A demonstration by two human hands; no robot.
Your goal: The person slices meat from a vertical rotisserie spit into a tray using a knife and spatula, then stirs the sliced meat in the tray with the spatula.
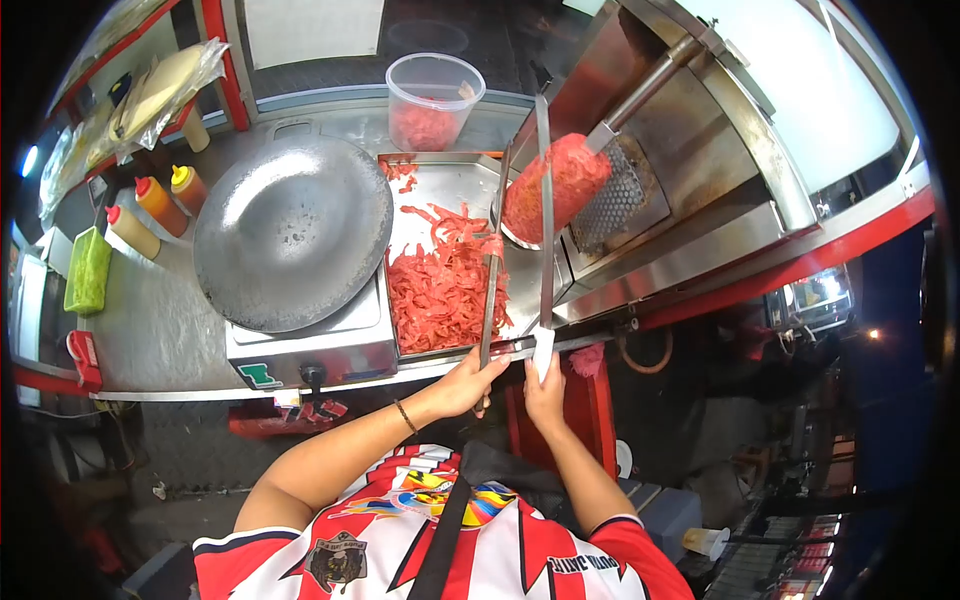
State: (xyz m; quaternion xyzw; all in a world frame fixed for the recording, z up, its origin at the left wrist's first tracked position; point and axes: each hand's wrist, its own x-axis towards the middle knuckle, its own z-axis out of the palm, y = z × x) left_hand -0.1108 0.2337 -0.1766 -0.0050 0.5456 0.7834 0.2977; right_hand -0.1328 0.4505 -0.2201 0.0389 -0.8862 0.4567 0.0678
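My right hand [544, 392] grips the white handle of a long knife [547, 270]. Its narrow blade points away from me and crosses in front of a red meat cone [580, 182] on a metal spit [655, 80]. Closed around the near end of a long, narrow metal tool [488, 315] is my left hand [463, 386]; whether it is tongs or a second blade is unclear. A scrap of meat shows partway along this tool. Beneath and left of it, shredded red meat [437, 300] is heaped in a metal tray [430, 178].
A large round pan [295, 235] sits on a stove [325, 345] left of the tray. Behind the tray stands a clear plastic tub [432, 75] with red meat. Several sauce bottles [160, 205] and a green container [88, 270] are farther left. The metal grill housing [680, 245] borders the right.
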